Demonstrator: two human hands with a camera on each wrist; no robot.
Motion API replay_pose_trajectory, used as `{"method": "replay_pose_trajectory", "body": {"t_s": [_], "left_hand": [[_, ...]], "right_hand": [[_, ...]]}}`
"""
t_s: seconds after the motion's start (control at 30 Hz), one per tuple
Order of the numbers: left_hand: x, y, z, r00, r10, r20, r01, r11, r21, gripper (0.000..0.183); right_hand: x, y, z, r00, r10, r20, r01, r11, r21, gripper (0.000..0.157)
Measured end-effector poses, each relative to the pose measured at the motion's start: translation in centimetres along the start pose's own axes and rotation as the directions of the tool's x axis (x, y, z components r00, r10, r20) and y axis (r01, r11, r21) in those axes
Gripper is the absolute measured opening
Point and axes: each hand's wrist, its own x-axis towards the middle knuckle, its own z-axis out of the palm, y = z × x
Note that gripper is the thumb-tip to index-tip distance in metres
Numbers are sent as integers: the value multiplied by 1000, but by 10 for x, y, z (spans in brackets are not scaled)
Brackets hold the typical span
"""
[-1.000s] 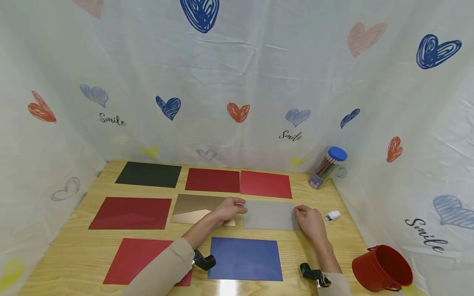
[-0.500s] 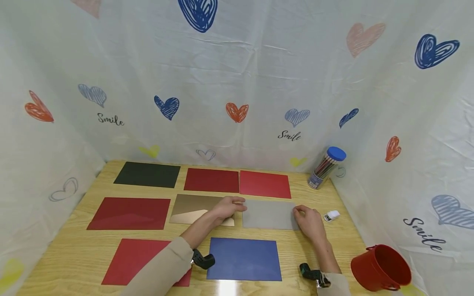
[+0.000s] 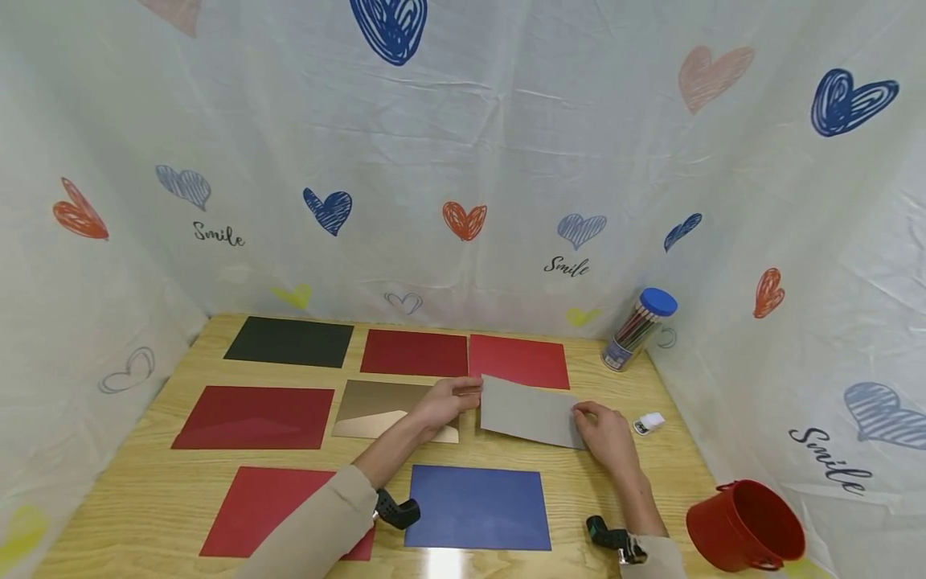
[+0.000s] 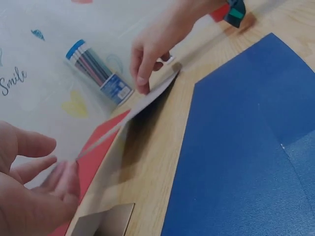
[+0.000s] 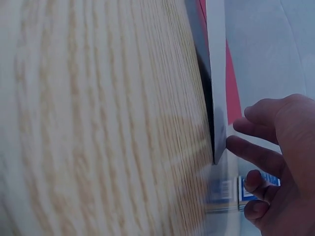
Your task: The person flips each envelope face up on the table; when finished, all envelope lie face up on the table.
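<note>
In the head view, the gray sheet (image 3: 530, 412) is held at its two ends. Its left end is pinched in the fingertips of the left hand (image 3: 444, 407) and is held up off the table (image 3: 137, 498). Its right end is touched by the right hand (image 3: 608, 438), low down by the wood. Part of the gold sheet (image 3: 383, 398) is covered by the left hand, and part of the near red sheet (image 3: 271, 498) is covered by the sleeve (image 3: 307, 531). One gray sheet, one gold sheet, one blue sheet (image 3: 477, 508), one black sheet (image 3: 289, 342) and four red sheets can be counted. One jar (image 3: 637, 330) of pencils, one small white bottle (image 3: 649, 423) and one red pail (image 3: 745, 524) are seen on the right.

In the left wrist view, the gray sheet is seen from the side, with a dark shadow under it. Its near end is met by the left fingertips, but they are blurred. Its far end is touched from above by the right hand. The jar is seen behind.

In the right wrist view, the gray sheet's top is touched by one right fingertip. The other fingers are loosely bent, with nothing held in them.
</note>
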Motion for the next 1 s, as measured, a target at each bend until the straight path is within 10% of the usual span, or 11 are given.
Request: {"method": "replay_pose_trajectory", "body": {"t_s": [0.2,0.4,0.8,1.0], "left_hand": [[0,-1,7,985,170,-15,-169,984,62,42],[3,0,16,927,371,-52,-340,892,299,34],[4,-1,2,850,526,-32,-406,692,597,17],[4,1,-9,852,519,-65,-379,699,607,16]], "right_hand": [[-2,3,-1,1000,2,15,-2,1000,22,24],[-1,6,-4,999,-2,50,0,999,42,25],[-6,14,-6,990,-31,140,5,984,180,32],[-12,17,-5,978,-57,202,-5,957,290,37]]}}
